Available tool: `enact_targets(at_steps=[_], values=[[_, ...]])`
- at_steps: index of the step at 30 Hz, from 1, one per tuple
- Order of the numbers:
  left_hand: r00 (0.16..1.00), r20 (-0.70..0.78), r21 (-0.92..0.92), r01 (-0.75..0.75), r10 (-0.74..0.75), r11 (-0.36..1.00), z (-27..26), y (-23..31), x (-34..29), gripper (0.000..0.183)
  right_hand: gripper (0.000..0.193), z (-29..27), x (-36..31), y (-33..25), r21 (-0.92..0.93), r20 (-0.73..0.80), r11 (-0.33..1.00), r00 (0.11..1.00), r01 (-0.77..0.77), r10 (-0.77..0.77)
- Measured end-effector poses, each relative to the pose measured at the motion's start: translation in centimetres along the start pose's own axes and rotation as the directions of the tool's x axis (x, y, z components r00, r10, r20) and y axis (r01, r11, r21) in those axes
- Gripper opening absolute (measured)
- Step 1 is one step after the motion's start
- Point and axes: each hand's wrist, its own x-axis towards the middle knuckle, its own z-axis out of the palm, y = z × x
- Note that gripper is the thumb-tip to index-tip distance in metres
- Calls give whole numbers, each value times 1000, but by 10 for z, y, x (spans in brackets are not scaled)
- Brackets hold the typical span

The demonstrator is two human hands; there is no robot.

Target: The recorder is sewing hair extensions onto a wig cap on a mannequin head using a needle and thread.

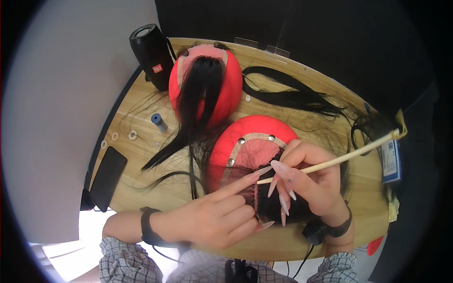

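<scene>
Nearest, checked sleeves (125, 262) are seen at the lower edge, and a dark band (150, 227) is worn on each wrist. The left hand (214, 219) is stretched over the near left side of a red block (255, 121), with its index finger extended and its other fingers bent; whether anything is pinched by it cannot be told. The right hand (314, 181) is clamped on a pale stick (349, 157), whose narrow end is held just beside the left index fingertip. On the block, a pink mesh cap (255, 154) is fixed along its beige edge with silver pins (241, 140), and its near part is covered by dark hair (267, 205). The block is set on a wooden bench (368, 203). To the left, a black phone (109, 178), white rings (135, 137) and a blue-topped cylinder (160, 124) are laid out; to the right, a blue-and-white box (390, 160) is placed. Farther back, a second red block (233, 92) is draped with a long lock (207, 70), and a looped hank (278, 97) is spread beside it. At the far left, a black speaker (150, 54) is stood.
</scene>
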Motion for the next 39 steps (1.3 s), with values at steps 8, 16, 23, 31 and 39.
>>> enact_targets(at_steps=[8,16,23,31,39], values=[[994,97,-25,-36,38,999,-7,-4,-3,26,7,6,-3,-8,77,-97,976,972,-205,212],[994,103,-17,-34,36,999,-6,-3,-8,28,5,1,-3,-5,-62,-34,988,989,-144,142],[996,71,-60,-52,56,997,-4,-6,-11,30,4,0,-3,-10,-118,-13,980,987,-160,160],[996,53,-95,-69,75,993,-3,-10,-14,30,6,1,-2,-9,-137,-18,981,990,-139,138],[995,63,-123,-65,73,990,-4,-10,-13,30,7,0,-5,-8,-132,-20,982,991,-132,131]])
